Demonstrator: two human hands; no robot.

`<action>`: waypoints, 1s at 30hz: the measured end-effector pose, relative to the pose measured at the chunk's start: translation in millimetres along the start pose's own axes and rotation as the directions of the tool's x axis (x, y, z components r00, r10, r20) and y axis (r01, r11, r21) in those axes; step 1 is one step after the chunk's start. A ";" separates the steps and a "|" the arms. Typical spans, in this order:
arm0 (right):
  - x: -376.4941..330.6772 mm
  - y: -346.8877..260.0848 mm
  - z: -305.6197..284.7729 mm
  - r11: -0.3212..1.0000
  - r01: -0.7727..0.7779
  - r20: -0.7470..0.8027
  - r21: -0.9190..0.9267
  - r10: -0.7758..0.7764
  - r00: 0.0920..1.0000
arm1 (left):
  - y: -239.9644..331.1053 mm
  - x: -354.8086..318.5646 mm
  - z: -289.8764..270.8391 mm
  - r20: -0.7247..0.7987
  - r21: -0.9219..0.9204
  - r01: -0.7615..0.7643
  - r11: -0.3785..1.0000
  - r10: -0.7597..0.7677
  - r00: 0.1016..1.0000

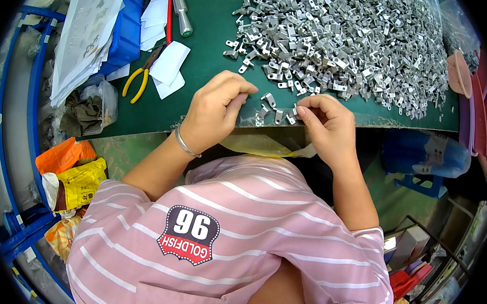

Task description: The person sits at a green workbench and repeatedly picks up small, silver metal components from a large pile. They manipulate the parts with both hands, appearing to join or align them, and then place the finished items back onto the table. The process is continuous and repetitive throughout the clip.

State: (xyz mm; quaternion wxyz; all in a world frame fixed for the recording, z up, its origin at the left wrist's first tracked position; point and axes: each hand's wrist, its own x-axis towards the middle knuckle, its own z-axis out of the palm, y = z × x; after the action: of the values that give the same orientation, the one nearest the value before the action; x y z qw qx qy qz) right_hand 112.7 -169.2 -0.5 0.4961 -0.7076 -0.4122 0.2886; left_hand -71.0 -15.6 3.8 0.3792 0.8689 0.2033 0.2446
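Note:
My right hand [331, 127] pinches a small silver metal bracket [294, 111] between thumb and forefinger, near the front edge of the green table. Left of it, my left hand [217, 107] is loosely closed, thumb near the curled forefinger, and nothing shows in the fingertips. Between the two hands a few loose brackets [269, 100] lie on the tabletop. A large heap of bent metal brackets [350, 41], each with holes, spreads over the table beyond my right hand.
Yellow-handled pliers [138, 83], white paper slips [170, 62] and a metal rod tool [181, 9] lie at left. Beside them stand a blue bin [128, 33] and a clear plastic tub [109, 102]. A pink bowl [460, 74] sits at right. Yellowish sheeting [266, 144] hangs below the table edge.

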 end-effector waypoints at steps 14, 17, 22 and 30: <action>7.9 13.0 -2.3 0.742 0.449 -0.113 -0.497 -0.569 0.815 | 15.9 24.9 29.8 0.070 0.032 -0.222 0.974 0.220 0.973; -1.6 10.6 -9.0 0.851 0.359 -0.088 -0.383 -0.420 0.903 | 21.2 43.3 43.9 0.049 0.160 -0.316 0.935 0.312 0.949; -6.6 16.8 -9.0 0.817 0.341 -0.161 -0.464 -0.457 0.875 | 16.8 50.5 54.2 0.096 0.269 -0.352 0.897 0.338 0.936; -5.7 20.8 -2.7 0.691 0.554 -0.076 -0.464 -0.655 0.752 | 19.3 40.9 27.7 0.130 -0.109 0.053 0.993 -0.039 0.991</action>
State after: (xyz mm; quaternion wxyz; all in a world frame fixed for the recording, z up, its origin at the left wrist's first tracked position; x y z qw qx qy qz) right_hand 118.3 -178.9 -19.2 0.4472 -0.6476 -0.6127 -0.0723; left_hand -19.1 -21.2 13.0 0.4451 0.8553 0.1846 0.1906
